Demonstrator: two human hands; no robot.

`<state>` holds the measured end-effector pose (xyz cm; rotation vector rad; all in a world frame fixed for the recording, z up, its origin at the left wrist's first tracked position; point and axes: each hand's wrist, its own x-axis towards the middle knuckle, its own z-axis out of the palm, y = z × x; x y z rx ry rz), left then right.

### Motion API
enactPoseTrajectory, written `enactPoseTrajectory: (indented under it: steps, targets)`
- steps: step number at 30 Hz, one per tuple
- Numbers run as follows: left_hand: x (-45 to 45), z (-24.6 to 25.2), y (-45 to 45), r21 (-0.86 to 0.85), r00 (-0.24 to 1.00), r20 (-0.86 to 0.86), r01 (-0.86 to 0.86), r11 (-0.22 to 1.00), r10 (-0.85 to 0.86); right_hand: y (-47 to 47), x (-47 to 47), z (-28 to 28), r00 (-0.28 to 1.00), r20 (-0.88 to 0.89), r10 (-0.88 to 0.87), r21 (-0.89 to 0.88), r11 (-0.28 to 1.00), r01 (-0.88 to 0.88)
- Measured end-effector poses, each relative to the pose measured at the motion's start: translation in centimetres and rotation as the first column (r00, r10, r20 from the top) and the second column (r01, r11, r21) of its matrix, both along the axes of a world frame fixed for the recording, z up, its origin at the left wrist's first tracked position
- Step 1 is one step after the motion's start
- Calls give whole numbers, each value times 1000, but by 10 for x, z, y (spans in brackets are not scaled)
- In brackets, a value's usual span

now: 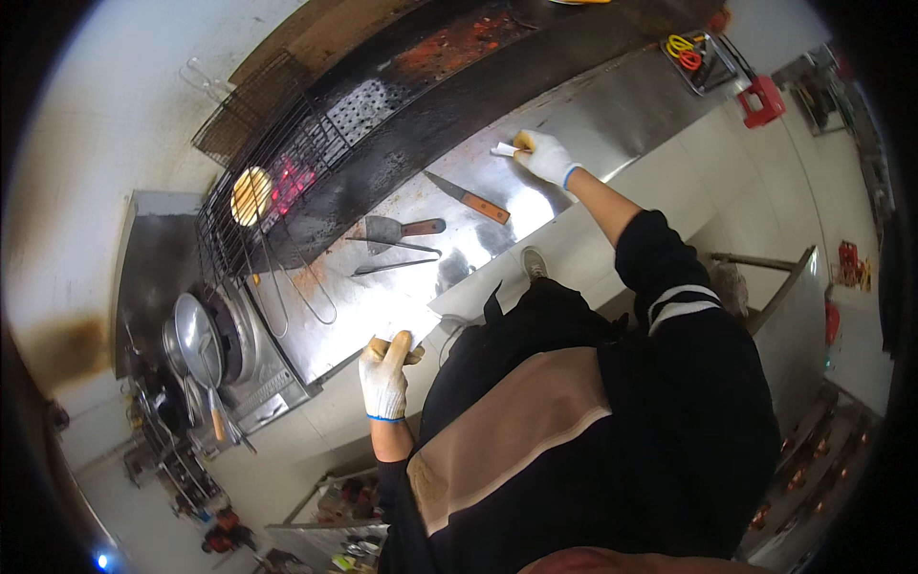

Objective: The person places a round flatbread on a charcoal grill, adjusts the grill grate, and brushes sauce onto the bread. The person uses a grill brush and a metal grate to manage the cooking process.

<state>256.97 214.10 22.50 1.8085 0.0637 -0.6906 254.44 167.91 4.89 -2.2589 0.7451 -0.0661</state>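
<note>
In a white knit glove with yellowed fingertips, my right hand (545,156) grips a small white folded piece (504,149), maybe paper, above the steel counter (323,351). My left hand (386,373), gloved alike, is raised at the counter's front edge with its fingers curled. Glare hides whether anything thin is between them. Between the hands lie a wooden-handled knife (470,197), a scraper (391,231) with a wooden handle, and metal tongs (401,267). A round flatbread (251,196) with grill marks is in a wire grill basket (222,237) over glowing coals (290,185).
The long charcoal trough (445,93) runs behind the counter, with red embers (455,49) farther along. Pans (199,341) rest on a gas stove (262,387) at left. A metal tray (699,63) with scissors stands at the counter's far right. The basket's wire handles (308,298) overhang the counter.
</note>
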Motion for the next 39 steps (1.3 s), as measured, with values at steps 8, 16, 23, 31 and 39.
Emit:
enactPoseTrajectory:
  steps: [8, 16, 23, 31, 39]
  targets:
    - [3, 10, -30, 97, 999, 51, 12, 995, -17, 51, -7, 138, 928, 372, 4, 584, 777, -237]
    - [16, 35, -63, -119, 991, 119, 79, 990, -64, 110, -20, 207, 877, 480, -33, 678, 648, -347]
    - [17, 36, -75, -329, 961, 277, 113, 938, -19, 186, -23, 208, 837, 474, -273, 850, 389, -354]
    - [14, 35, -68, -431, 943, 333, 150, 890, 3, 223, -18, 208, 873, 359, -330, 897, 380, -225]
    - [20, 43, -57, -415, 946, 317, 78, 907, 63, 236, -26, 220, 893, 331, -305, 927, 279, -249]
